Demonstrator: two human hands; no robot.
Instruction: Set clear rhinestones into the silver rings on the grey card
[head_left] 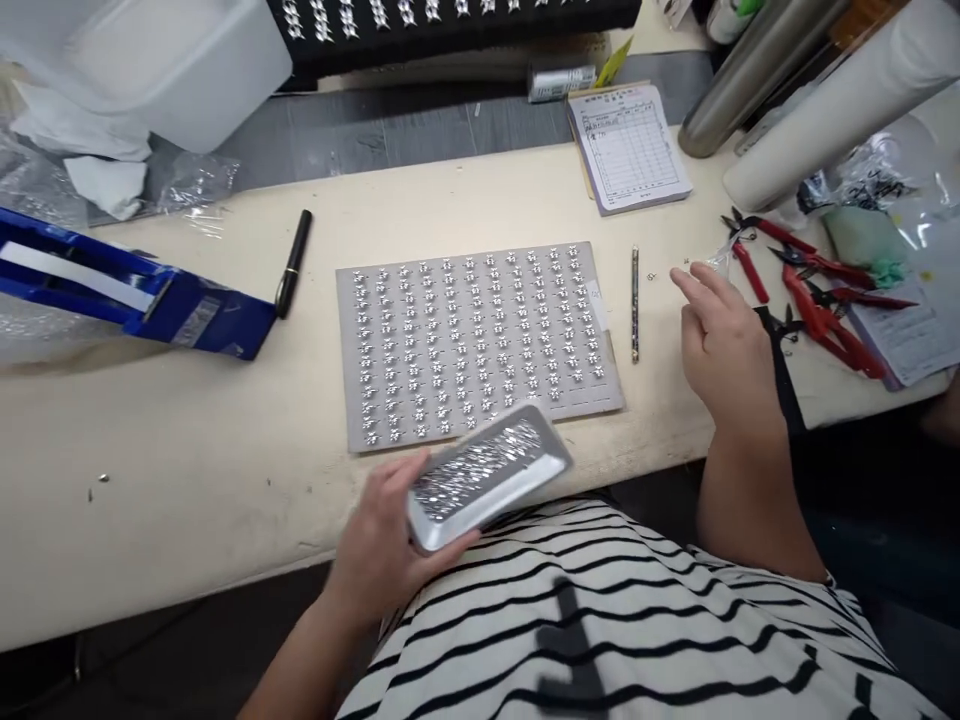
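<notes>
My left hand (386,535) grips the left end of a shallow metal tray (551,470), tilted at the table's front edge and full of thin silvery pieces (480,468). Behind the tray lies a grey board (346,360) bearing rows of small shiny star-like pieces; the tray overlaps its front edge. My right hand (727,340) hovers over the table right of the board, its fingers bent and partly spread; whether anything small is between them cannot be made out. Between board and hand lies a thin patterned stick (635,305), with a tiny metal piece (652,277) near it.
Red-handled pliers (825,315) lie at the right, below a white roll (840,110) and a metal cylinder (739,85). A form pad (634,150) is behind the board. On the left are a black pen (294,262), a blue holder (202,310) and a plastic bin (187,80).
</notes>
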